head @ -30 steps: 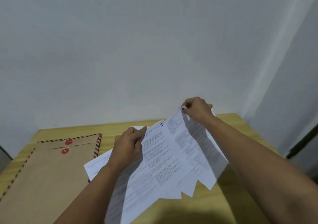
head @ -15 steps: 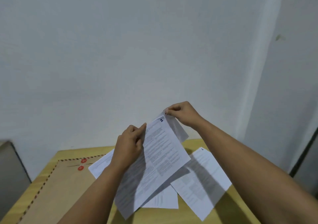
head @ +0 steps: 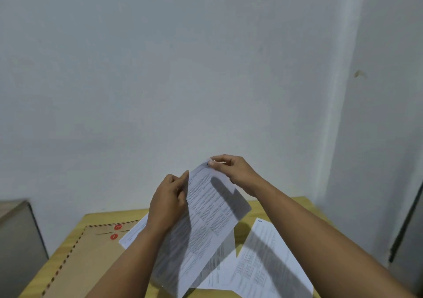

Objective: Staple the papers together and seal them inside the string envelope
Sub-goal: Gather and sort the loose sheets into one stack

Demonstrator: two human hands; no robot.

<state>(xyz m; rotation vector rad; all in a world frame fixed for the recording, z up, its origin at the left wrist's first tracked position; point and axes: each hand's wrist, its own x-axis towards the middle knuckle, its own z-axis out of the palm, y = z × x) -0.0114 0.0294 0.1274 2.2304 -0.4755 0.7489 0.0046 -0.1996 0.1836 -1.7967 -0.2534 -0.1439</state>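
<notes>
Both hands hold printed white papers (head: 206, 215) up above the wooden table (head: 242, 231). My left hand (head: 169, 201) grips their left edge, thumb in front. My right hand (head: 231, 169) pinches the top right corner between thumb and fingers. More printed sheets lie flat on the table: one to the right (head: 267, 258), one under the held papers (head: 217, 272), and one poking out on the left (head: 134, 233). A brown string envelope (head: 87, 263) with two red button discs (head: 115, 231) and a striped border lies at the left of the table. No stapler is in view.
A plain white wall (head: 183, 80) rises right behind the table. A grey box-like object (head: 16, 240) stands beyond the table's left edge. A dark vertical strip (head: 407, 224) runs down at the far right.
The view has tilted further up. Both hands lifted the held papers higher, and my right hand moved in to the top corner. One sheet now lies loose on the table at right.
</notes>
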